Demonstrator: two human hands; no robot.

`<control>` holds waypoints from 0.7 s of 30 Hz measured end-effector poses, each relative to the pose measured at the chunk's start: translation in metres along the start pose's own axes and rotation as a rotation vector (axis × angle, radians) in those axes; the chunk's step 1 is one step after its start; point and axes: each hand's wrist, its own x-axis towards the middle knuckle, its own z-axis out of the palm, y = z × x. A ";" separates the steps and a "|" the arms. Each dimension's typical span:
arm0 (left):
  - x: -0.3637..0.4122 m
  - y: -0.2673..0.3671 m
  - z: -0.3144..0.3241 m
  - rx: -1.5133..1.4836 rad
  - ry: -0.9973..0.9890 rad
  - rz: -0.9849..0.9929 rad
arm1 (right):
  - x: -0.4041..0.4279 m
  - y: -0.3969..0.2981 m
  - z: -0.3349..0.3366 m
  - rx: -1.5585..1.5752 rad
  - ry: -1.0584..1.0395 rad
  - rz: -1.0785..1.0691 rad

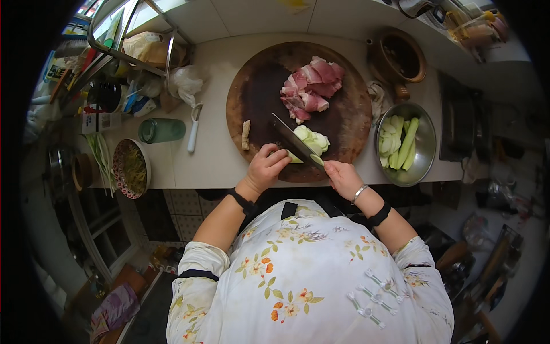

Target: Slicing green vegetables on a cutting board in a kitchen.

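Note:
My right hand (345, 177) grips the handle of a kitchen cleaver (296, 139), whose dark blade slants up and left over a round wooden chopping board (356, 142). Under the fingers of my left hand (267, 165) lies a pale green vegetable piece (295, 158), held down against the board beside the blade. One pale slice (317, 159) clings to the blade near the handle. Right of the blade, thin pale green slices (313, 139) lie heaped. Raw pink meat (311, 88) in cut pieces sits farther back. A short piece of ginger-like root (245, 135) rests at the board's left.
A steel bowl (429, 161) at right holds peeled green stalks and slices. Behind it stands a brown clay pot (419, 71). On the left are a white-handled peeler (193, 136), a green glass jar (161, 130), a patterned bowl (146, 161), spring onions (99, 157) and a metal rack (129, 56).

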 end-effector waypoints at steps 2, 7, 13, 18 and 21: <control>0.003 0.001 0.003 -0.025 -0.004 0.004 | -0.013 -0.008 -0.007 -0.073 0.050 -0.095; -0.001 -0.002 0.010 0.016 0.011 0.027 | -0.032 -0.026 -0.008 -0.283 0.081 -0.227; 0.004 -0.001 0.008 0.022 0.007 0.044 | -0.005 -0.015 0.006 -0.356 0.071 -0.180; -0.004 -0.004 0.011 0.029 -0.020 0.024 | -0.013 -0.012 0.002 -0.160 0.091 -0.265; -0.002 -0.002 0.010 0.035 0.026 0.052 | -0.017 -0.021 -0.001 -0.242 0.089 -0.267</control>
